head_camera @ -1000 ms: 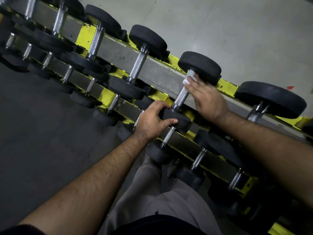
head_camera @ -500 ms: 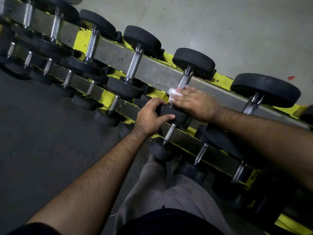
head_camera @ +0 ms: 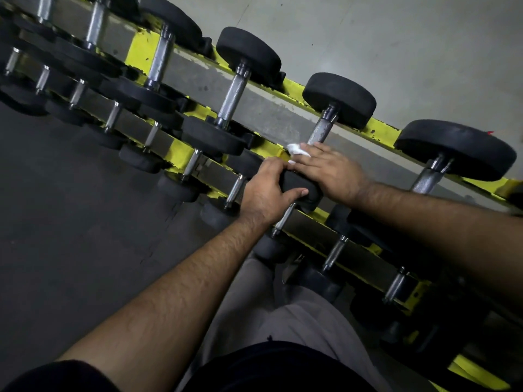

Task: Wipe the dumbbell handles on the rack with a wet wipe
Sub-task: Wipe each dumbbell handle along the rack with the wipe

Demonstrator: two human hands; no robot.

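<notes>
A yellow and grey dumbbell rack (head_camera: 263, 114) runs diagonally from top left to lower right, holding rows of black dumbbells with chrome handles. My right hand (head_camera: 331, 171) presses a white wet wipe (head_camera: 297, 149) around the near end of one upper-row handle (head_camera: 321, 130). The far head of that dumbbell (head_camera: 339, 100) is in full view. My left hand (head_camera: 266, 190) grips its near black head (head_camera: 300, 185), thumb along the front edge. The lower part of the handle is hidden under my right fingers.
More dumbbells sit on both sides: one handle (head_camera: 233, 96) to the left, a larger dumbbell (head_camera: 455, 149) to the right. A lower row of smaller dumbbells (head_camera: 335, 253) lies nearer me. Dark mat floor (head_camera: 70, 222) spreads left; pale floor (head_camera: 396, 38) lies beyond the rack.
My right hand slid the wipe down the handle from the far head to the near end. My left hand kept its grip on the near head.
</notes>
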